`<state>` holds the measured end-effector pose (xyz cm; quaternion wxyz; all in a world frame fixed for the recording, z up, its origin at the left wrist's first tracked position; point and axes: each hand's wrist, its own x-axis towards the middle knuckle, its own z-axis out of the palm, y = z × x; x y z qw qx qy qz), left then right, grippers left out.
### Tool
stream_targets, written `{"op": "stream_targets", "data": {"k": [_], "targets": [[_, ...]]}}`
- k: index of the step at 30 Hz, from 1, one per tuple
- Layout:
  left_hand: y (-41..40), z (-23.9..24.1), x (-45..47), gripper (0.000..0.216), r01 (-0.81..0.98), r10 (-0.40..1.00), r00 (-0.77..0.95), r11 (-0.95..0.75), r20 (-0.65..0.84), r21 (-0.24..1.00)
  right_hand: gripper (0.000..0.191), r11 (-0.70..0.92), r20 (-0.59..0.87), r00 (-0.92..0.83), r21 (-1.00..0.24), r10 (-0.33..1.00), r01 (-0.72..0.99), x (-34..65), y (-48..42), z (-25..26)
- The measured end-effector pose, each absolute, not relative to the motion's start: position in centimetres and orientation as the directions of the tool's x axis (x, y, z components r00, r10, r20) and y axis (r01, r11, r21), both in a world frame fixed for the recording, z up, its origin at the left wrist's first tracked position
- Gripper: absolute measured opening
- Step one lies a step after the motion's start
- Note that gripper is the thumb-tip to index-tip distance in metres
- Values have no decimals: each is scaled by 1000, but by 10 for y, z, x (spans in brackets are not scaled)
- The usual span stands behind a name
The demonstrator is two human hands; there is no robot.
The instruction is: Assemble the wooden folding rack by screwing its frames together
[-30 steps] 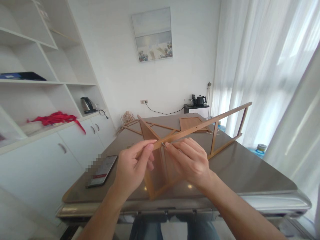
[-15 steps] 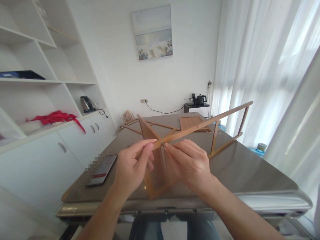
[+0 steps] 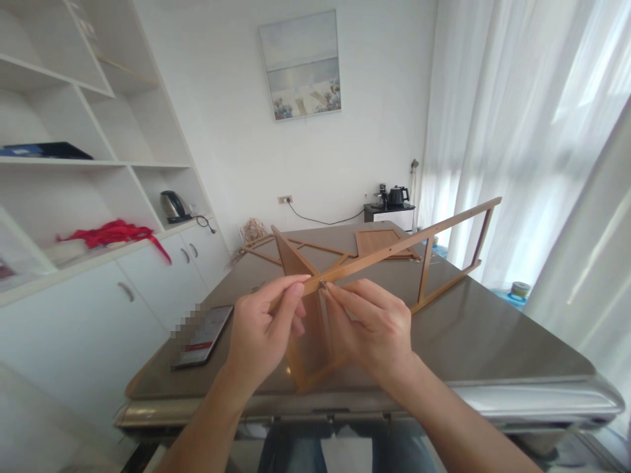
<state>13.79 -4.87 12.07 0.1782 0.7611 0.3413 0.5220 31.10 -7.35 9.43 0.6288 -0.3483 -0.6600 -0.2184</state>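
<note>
A long wooden frame (image 3: pixel 434 253) with thin rails slants up to the right above the grey table (image 3: pixel 483 341). My left hand (image 3: pixel 266 332) pinches the frame's top rail near its low end. My right hand (image 3: pixel 369 325) is closed in a pinch on a small metal screw (image 3: pixel 323 284) at that same rail. A flat wooden panel (image 3: pixel 305 341) stands upright on edge under both hands, joined to the frame.
More wooden frame parts (image 3: pixel 305 249) and a flat board (image 3: pixel 379 242) lie on the table's far side. A phone (image 3: pixel 202 336) lies at the left edge. White shelves with a kettle (image 3: pixel 171 205) and red cloth (image 3: pixel 111 232) stand left; curtains hang right.
Both hands keep their pinch at the rail; my right fingers have shifted slightly at the screw. The view has moved a little.
</note>
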Motion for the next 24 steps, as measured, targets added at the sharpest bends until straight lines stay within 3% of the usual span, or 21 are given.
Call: {"op": "stream_targets", "data": {"k": [5, 9, 15, 18, 24], "targets": [[-47, 120, 138, 23, 325, 700, 222, -709, 679, 625, 13, 651, 976, -15, -133, 216, 747, 316, -73, 96], [-47, 119, 138, 24, 327, 711, 220, -698, 667, 636, 14, 655, 954, 98, -267, 283, 706, 312, -73, 95], [-50, 120, 140, 27, 364, 730, 184, -673, 658, 644, 25, 505, 866, 235, -457, 442, 732, 305, -79, 96], [-51, 121, 140, 28, 372, 724, 187, -677, 663, 635, 26, 471, 863, 247, -456, 440, 755, 302, -81, 93], [-49, 121, 140, 26, 373, 701, 202, -700, 684, 608, 47, 364, 887, 179, -350, 426, 863, 300, -83, 92]]}}
